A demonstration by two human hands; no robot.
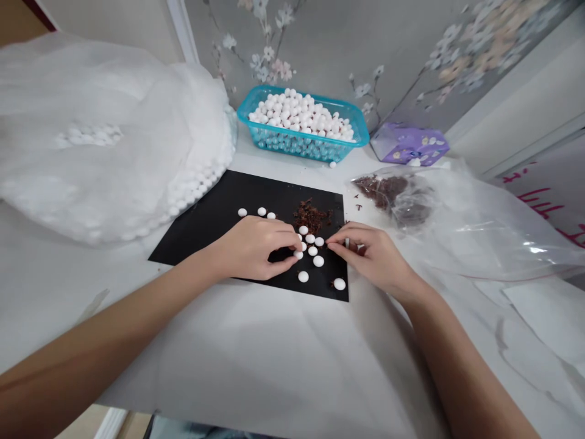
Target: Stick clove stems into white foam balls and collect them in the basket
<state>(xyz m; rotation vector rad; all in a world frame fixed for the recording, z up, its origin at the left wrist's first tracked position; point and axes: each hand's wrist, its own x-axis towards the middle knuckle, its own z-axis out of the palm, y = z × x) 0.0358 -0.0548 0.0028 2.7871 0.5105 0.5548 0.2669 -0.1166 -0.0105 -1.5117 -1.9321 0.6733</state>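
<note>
We see our hands close above a black mat (196,244) on the white tabletop (256,360). Our left hand (251,247) curves beside the round white beads (319,261), its fingers (286,235) drawn together; whether they hold a bead we cannot tell. Our right hand (370,256) has its fingers (340,235) pinching a small pale piece (347,242). Beyond lie brown flakes (311,216) on the mat, then a plastic bag of similar flakes (388,195), a white mesh sack of beads (105,134), a blue basket (301,141) heaped with beads, and a purple box (409,144).
</note>
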